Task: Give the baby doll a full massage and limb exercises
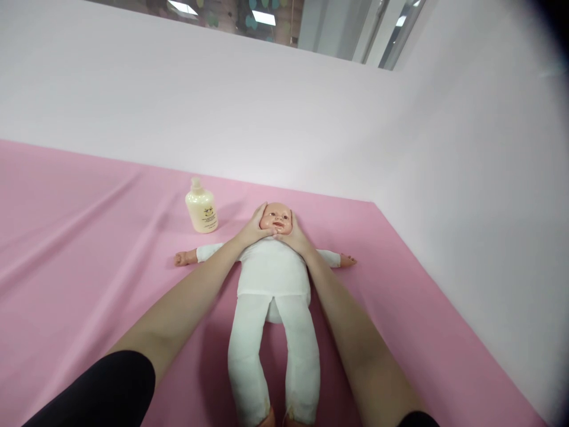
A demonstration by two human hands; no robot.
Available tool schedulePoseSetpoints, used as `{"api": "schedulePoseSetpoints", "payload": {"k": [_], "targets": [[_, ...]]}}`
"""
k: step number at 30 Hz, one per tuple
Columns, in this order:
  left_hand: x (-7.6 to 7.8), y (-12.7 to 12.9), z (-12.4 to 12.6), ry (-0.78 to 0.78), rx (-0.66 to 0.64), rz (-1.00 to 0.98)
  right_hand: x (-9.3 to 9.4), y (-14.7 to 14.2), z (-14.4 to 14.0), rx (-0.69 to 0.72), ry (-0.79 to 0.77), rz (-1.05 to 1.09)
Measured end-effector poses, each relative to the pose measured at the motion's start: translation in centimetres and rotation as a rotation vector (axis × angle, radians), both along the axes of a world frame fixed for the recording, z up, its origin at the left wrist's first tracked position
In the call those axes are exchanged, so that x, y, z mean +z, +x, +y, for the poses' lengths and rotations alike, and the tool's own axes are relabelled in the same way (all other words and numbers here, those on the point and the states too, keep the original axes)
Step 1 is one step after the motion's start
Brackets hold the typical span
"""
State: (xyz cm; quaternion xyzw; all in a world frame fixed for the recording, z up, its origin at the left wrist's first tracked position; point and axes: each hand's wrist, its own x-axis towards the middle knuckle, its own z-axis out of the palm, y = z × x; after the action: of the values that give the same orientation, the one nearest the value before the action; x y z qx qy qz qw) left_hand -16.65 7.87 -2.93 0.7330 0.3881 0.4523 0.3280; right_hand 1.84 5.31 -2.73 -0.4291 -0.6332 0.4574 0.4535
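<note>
A doll (273, 279) lies on its back on the pink sheet (89, 237); the left hand (254, 228) and right hand (296, 237) cup its head, each grip holding a cheek, a bottle (201, 206) standing nearby

My left hand (253, 228) and right hand (297, 236) are bare skin against the doll's head (276, 217), which looks like smooth, slightly shiny moulded plastic or vinyl. The doll's body (273, 270) and legs (269, 356) are matt white cloth, soft and a little lumpy. Under it lies a pink sheet (89, 249) of smooth fabric with a faint sheen and long shallow creases. Towards its far edge stands a glossy cream plastic bottle (201, 206). My sleeves (106, 391) are matt black cloth.
</note>
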Motion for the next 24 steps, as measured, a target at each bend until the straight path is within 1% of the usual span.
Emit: {"api": "schedulePoseSetpoints", "payload": {"k": [5,9,12,15,19,24], "targets": [[0.3,-0.5,-0.1,-0.052,-0.077,-0.021,-0.4,0.0,0.1,0.014,-0.031,-0.012],[0.3,-0.8,-0.2,-0.11,-0.1,-0.04,0.0,0.1,-0.2,0.025,-0.022,0.002],[0.1,-0.9,-0.2,-0.124,-0.097,-0.086,0.7,0.2,-0.5,-0.032,-0.008,-0.04],[-0.1,-0.8,-0.3,-0.106,-0.106,-0.097,1.1,0.4,-0.6,-0.076,0.055,-0.088],[-0.3,-0.8,-0.1,-0.063,-0.066,-0.093,1.2,0.5,-0.6,-0.086,0.099,-0.111],[-0.8,-0.5,0.3,-0.048,-0.008,-0.094,0.9,0.5,-0.4,-0.097,0.084,-0.11]]}}
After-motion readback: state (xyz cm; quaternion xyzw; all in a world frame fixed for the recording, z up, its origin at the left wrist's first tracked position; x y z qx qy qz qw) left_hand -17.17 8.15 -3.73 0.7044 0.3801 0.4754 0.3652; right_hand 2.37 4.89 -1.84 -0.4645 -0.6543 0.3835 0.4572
